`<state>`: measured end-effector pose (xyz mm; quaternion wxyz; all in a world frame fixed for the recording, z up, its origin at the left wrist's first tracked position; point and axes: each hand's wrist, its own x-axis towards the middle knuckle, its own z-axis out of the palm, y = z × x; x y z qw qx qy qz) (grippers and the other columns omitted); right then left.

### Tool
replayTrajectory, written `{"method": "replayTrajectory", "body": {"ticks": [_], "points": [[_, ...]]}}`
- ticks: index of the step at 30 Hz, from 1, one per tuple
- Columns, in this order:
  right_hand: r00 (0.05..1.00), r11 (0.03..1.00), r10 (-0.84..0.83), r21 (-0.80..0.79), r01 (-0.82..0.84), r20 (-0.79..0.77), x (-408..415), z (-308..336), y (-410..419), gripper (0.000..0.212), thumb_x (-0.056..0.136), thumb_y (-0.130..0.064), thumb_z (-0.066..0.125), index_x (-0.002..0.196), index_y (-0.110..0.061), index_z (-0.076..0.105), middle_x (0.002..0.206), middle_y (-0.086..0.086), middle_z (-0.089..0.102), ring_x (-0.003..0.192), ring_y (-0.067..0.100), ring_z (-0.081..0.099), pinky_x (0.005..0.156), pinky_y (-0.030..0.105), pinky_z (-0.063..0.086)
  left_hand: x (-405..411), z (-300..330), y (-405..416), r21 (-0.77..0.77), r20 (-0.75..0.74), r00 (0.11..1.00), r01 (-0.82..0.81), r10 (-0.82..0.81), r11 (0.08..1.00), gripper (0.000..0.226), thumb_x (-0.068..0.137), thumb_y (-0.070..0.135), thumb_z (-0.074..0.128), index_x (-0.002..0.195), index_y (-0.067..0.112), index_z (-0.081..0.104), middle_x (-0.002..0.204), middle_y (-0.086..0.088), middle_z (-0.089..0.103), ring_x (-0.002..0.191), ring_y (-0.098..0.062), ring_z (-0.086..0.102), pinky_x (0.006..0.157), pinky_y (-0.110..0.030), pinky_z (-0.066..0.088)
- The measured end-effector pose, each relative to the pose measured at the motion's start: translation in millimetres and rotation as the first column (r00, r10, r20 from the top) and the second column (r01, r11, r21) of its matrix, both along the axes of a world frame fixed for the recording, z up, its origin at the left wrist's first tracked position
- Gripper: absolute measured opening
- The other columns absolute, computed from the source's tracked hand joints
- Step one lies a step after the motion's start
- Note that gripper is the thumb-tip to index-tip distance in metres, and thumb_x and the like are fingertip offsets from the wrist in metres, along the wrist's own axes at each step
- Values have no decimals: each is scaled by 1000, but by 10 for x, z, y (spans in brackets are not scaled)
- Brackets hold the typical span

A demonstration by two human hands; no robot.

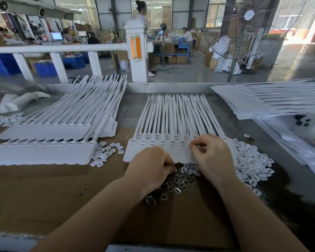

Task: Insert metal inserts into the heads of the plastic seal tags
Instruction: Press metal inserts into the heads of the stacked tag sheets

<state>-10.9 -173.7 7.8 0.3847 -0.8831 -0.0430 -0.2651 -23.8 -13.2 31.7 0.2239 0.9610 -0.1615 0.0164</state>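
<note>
Cardboard (44, 193), insert heap (178, 182) under hands

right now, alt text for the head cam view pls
Two bare hands work at a strip of white plastic seal tags on cardboard: the right hand pinches at a tag head, the left hand curls over a pile of metal inserts.

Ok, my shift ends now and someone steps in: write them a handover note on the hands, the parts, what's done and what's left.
Left hand: fingers curled at the pile of metal inserts on the cardboard; whether it holds one is hidden.
Right hand: pinching at a head near the right end of the centre strip of seal tags.
White plastic pieces are heaped right of the strip.
More strips are stacked left and far right.
Done: cannot tell which heads hold inserts.
Left: check the centre strip and fill any empty heads.
</note>
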Motion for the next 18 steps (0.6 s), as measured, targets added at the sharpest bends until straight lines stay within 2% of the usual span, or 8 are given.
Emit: {"method": "replayTrajectory", "body": {"ticks": [5,11,18], "points": [[1000,1000,-1,-2,1,-23,4,10,8,5,83,-13,65,83,-10,68,85,2,62,93,23,56,81,43,49,-4,-9,-68,103,48,999,-23,18,994,21,84,43,63,97,30,73,90,10,63,86,-11,57,80,-26,46],[1000,1000,0,-2,0,-23,8,6,7,4,83,-13,65,82,-10,68,84,1,61,92,23,56,81,42,49,-12,-33,-63,88,62,998,-28,22,996,17,87,31,59,97,26,73,91,8,63,88,-13,58,82,-31,52],[1000,1000,5,-6,-5,-3,9,0,0,4,82,-11,65,80,-10,68,82,1,62,91,22,55,80,43,49,0,-32,-55,53,31,999,-21,20,998,20,83,40,65,95,26,73,82,11,58,79,-8,53,71,-22,43]]}}
